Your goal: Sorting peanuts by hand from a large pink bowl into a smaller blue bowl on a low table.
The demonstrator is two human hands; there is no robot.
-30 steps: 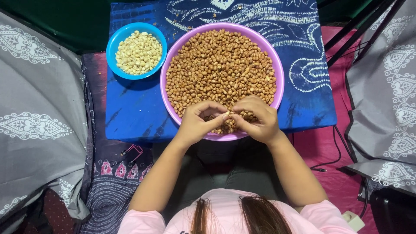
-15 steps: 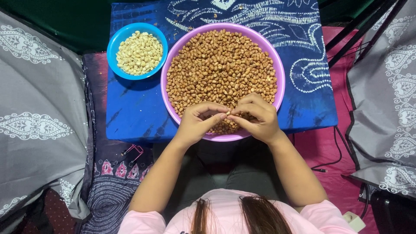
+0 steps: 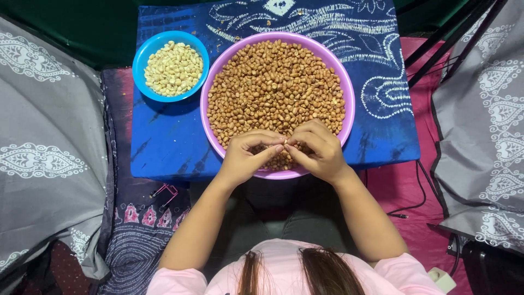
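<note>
Nut [image 3: 286, 146]: small, pinched between the fingertips of both hands at the near rim of the pink bowl [image 3: 349, 104]. Left hand [image 3: 245, 155] and right hand [image 3: 319, 150] closed tight around it, tips touching. Best worked by rolling lightly so the papery skin slips off. Bowl holds brown, matte nuts; blue bowl [image 3: 143, 54] holds pale, smooth ones. Both are round plastic, on patterned blue cloth [image 3: 164, 142].

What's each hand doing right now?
Left hand: fingers curled, pinching a peanut over the pink bowl.
Right hand: fingertips closed on the same peanut.
</note>
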